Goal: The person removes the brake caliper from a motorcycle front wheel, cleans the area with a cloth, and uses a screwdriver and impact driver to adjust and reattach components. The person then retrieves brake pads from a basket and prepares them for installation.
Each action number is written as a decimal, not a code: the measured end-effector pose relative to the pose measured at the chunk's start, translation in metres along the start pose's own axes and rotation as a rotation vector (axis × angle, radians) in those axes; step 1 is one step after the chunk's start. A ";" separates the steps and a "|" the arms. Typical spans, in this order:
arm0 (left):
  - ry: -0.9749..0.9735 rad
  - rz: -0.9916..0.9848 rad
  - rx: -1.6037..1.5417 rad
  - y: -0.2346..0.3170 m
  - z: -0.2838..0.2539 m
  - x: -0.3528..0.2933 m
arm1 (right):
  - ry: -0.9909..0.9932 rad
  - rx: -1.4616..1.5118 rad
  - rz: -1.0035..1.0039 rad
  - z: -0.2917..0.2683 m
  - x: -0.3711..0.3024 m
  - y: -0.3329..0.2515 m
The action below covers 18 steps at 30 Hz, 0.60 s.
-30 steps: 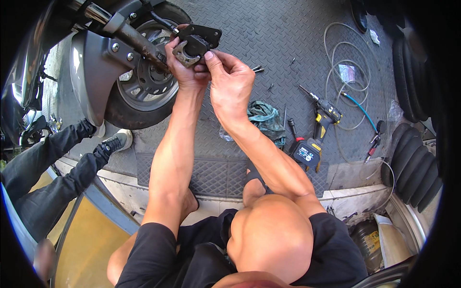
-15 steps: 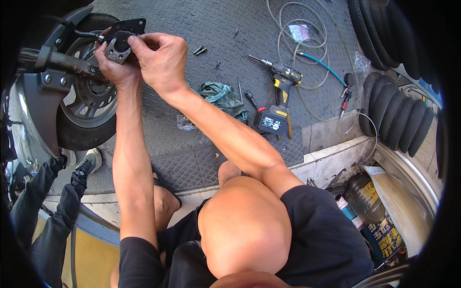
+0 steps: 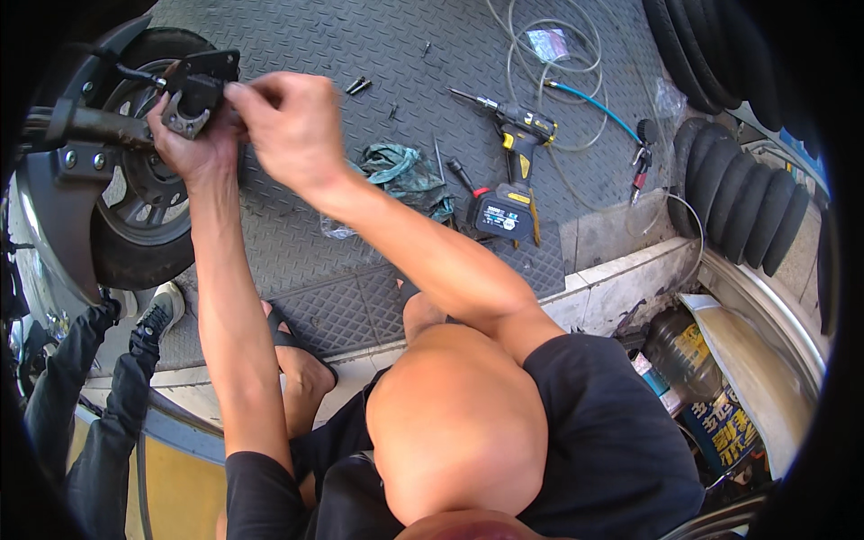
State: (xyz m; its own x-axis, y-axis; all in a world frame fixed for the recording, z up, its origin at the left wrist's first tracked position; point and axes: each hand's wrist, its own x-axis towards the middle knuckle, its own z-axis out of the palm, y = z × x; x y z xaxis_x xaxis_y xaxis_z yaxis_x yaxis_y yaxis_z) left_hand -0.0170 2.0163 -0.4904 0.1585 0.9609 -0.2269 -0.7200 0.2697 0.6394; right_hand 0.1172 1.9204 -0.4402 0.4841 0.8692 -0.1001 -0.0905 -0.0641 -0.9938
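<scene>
A dark brake caliper [image 3: 203, 88] with a black bracket plate and a silver, notched metal part rests in my left hand [image 3: 202, 151], whose fingers wrap round it from below. It is beside a scooter's wheel [image 3: 155, 247], and a hose runs to it from the left. My right hand [image 3: 295, 126] is at the caliper's right edge, thumb and fingers pinched together and somewhat blurred. Whatever they pinch is hidden. The fork leg [image 3: 108, 126] lies just left of my left hand.
On the ribbed floor are loose bolts [image 3: 358, 85], a teal rag [image 3: 405, 175] and a cordless drill [image 3: 522, 144]. A clear hose [image 3: 598, 67] and an air gun [image 3: 641, 171] lie farther right, near stacked tyres [image 3: 738, 198]. Another person's legs [image 3: 112, 405] stand at the lower left.
My right thumb has come off the caliper's face to its right edge, and that hand is now more closed. The whole scene has shifted slightly left; my left hand keeps its hold.
</scene>
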 end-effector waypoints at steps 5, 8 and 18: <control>-0.404 -0.286 -0.453 0.022 -0.016 -0.018 | 0.009 -0.917 0.134 -0.130 -0.041 0.061; -0.332 -0.355 -0.617 0.013 0.000 -0.016 | -0.072 -1.314 0.453 -0.200 -0.076 0.132; -0.151 -0.354 -0.477 0.015 0.011 -0.013 | -0.139 -1.237 -0.001 -0.194 -0.074 0.148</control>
State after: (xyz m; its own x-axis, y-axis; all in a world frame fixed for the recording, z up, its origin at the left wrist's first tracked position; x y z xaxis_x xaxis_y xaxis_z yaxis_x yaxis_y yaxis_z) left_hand -0.0219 2.0087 -0.4698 0.5122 0.8256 -0.2368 -0.8237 0.5503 0.1370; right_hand 0.2371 1.7511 -0.5888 0.3812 0.9091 -0.1683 0.8264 -0.4167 -0.3788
